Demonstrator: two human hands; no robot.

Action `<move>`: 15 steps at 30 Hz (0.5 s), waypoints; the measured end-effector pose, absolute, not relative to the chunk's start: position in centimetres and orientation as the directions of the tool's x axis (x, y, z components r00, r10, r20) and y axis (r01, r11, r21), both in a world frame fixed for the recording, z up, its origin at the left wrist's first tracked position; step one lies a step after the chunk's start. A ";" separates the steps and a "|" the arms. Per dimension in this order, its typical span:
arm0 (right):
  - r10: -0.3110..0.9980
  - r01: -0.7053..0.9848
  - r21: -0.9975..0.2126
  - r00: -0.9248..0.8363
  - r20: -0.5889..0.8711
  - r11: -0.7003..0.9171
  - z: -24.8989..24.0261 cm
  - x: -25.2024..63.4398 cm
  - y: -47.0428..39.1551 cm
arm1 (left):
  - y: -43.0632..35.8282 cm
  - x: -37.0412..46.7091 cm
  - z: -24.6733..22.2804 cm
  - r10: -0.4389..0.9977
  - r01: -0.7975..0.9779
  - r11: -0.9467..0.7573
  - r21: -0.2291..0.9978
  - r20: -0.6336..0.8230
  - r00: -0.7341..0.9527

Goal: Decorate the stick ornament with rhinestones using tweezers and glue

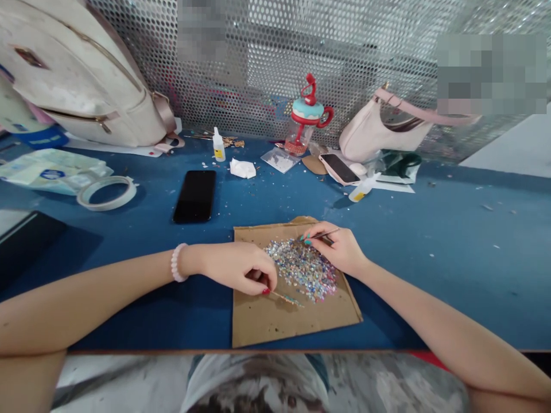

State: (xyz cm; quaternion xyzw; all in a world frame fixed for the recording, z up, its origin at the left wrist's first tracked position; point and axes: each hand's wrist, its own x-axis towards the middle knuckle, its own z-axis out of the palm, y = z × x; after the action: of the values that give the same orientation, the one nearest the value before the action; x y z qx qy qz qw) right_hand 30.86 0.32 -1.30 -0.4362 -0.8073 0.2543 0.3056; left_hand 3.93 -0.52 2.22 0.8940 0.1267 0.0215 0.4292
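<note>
A sheet of brown cardboard [258,321] lies at the table's front edge, with a spread pile of small glittering rhinestones [301,267] on it. Over the pile's left side, my left hand [241,267] is closed, pinching one end of a thin gold strip [287,297]. Blue-green stones show along the strip's far end, which points right, low over the cardboard. At the pile's upper right, my right hand [338,249] grips slim metal tweezers [325,233]. Their tip is down among the stones near my fingertips, too small to show whether it holds one.
Behind the cardboard are a black phone [195,196], a small glue bottle [218,146], crumpled tissue [243,168] and a second glue bottle [362,188]. A tape roll [107,193] and backpack [99,86] stand left. A cup [301,123] and handbag [370,129] stand by the perforated metal screen.
</note>
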 end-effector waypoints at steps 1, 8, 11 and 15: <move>0.860 0.548 -0.678 -0.433 0.270 0.490 -1.2 30.8 0.3 | -0.5 3.9 2.2 0.243 0.212 -0.599 0.772 -0.077 0.967; 0.862 0.552 -0.679 -0.434 0.263 0.484 -0.9 30.8 0.2 | -0.5 3.9 2.2 0.246 0.204 -0.596 0.776 -0.065 0.967; 0.860 0.547 -0.681 -0.435 0.265 0.487 -1.1 30.9 0.2 | -0.5 3.9 2.2 0.247 0.212 -0.597 0.773 -0.075 0.966; 0.856 0.537 -0.684 -0.437 0.275 0.494 -1.1 30.9 0.2 | -0.6 3.9 2.3 0.245 0.232 -0.598 0.767 -0.101 0.964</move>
State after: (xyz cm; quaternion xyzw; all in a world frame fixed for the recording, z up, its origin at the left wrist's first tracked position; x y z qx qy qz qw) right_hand 30.88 0.21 -1.12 -0.4316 -0.8073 0.2587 0.3083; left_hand 3.87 -0.59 2.30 0.8939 0.1335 0.0075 0.4278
